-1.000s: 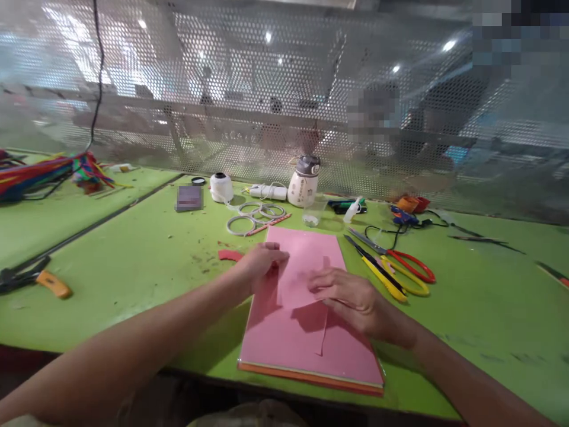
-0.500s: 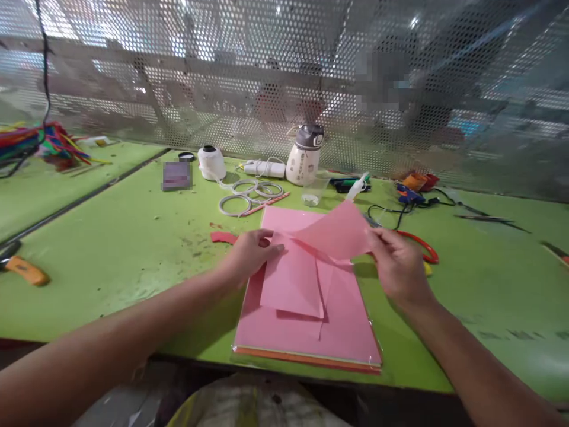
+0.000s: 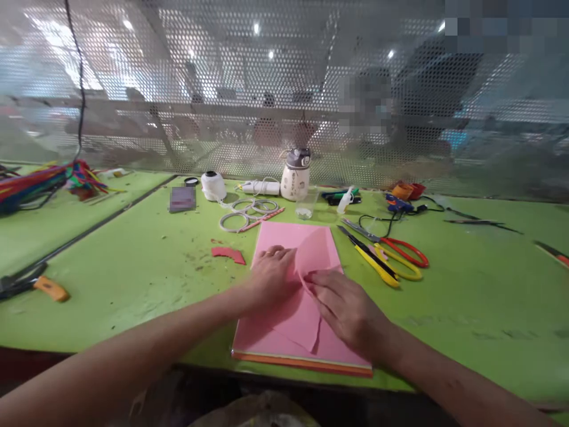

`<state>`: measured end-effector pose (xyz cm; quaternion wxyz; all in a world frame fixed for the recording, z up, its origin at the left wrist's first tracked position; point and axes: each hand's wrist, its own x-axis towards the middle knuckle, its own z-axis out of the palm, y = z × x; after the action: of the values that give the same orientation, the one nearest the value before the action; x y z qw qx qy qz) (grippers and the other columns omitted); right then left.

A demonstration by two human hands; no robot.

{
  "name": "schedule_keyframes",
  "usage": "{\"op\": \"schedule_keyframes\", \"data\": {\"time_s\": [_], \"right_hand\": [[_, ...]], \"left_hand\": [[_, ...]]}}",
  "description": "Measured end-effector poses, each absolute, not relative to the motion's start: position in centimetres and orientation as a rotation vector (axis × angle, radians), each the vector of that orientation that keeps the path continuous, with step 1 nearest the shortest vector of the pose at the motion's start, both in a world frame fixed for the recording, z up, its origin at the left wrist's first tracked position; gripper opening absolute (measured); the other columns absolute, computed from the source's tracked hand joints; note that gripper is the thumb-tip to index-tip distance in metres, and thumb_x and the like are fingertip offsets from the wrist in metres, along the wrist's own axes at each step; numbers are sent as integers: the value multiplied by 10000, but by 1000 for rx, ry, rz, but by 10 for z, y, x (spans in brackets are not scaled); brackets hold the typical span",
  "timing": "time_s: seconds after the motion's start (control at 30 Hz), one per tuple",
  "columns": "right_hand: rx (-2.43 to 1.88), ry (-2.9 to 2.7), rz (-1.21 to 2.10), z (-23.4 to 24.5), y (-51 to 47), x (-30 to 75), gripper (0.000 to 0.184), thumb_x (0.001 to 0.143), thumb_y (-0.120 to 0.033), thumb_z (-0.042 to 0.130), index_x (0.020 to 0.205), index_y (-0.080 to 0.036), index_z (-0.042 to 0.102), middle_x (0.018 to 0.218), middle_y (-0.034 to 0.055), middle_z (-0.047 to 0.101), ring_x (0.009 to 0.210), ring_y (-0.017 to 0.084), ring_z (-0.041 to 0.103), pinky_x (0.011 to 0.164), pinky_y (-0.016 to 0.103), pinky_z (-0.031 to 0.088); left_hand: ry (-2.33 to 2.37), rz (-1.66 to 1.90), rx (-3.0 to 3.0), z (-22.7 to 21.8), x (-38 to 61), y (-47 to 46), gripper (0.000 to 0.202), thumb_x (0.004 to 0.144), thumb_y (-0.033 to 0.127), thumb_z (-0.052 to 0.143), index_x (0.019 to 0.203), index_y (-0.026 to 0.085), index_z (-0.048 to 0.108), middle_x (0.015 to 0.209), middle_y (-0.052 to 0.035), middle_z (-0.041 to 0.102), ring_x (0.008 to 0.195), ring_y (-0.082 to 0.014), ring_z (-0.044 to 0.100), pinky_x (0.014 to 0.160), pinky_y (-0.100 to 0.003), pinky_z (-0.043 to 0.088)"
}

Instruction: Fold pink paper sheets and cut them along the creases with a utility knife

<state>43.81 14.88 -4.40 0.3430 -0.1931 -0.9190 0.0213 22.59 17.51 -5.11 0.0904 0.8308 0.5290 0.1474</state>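
Note:
A loose pink paper sheet point(image 3: 313, 255) lies partly folded on top of a stack of pink paper point(image 3: 271, 338) at the near edge of the green table point(image 3: 133, 279). My left hand point(image 3: 271, 276) lies flat on the sheet's left part, fingers stretched out. My right hand point(image 3: 349, 311) presses on the sheet's middle with its fingers together along the fold. The far part of the sheet stands up in a curved flap.
Yellow scissors point(image 3: 377, 267) and red scissors point(image 3: 402, 249) lie right of the stack. A red paper scrap point(image 3: 228, 254), wire rings point(image 3: 242, 216), a white spool point(image 3: 212, 185), a white bottle point(image 3: 295, 175) and a clear cup point(image 3: 305, 206) lie behind. An orange-handled tool point(image 3: 48, 287) is left.
My right hand brought the lifted corner of the sheet down from the right and now presses it on the stack. My left hand stayed on the sheet.

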Motion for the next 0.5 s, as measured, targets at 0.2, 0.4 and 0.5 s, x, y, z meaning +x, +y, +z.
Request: {"op": "schedule_keyframes", "data": {"time_s": [0.2,0.4,0.5], "right_hand": [[-793,-2234,20,-38,153,458,218,976,-127,496,788,-236,486,761,36,596,724,191,612,687,331,514],[-865,-2170,-55,-44,143,485,130,974,-123,498,931,-239,537,995,81,674,918,219,667,787,339,515],[-915,-2102,-72,-45,138,489,167,971,-153,524,831,-244,521,806,27,637,710,181,634,646,296,484]], "left_hand": [[1262,86,2589,-19,231,213,778,721,455,781,1417,238,508,1447,-133,551,1300,-374,489,1053,-522,422],[1285,-23,2520,-7,234,236,741,550,525,877,1173,176,675,1143,-172,682,1122,-390,589,910,-447,491],[1321,58,2421,-13,236,238,606,461,476,914,953,193,701,974,-107,719,993,-350,642,822,-380,504]]}}
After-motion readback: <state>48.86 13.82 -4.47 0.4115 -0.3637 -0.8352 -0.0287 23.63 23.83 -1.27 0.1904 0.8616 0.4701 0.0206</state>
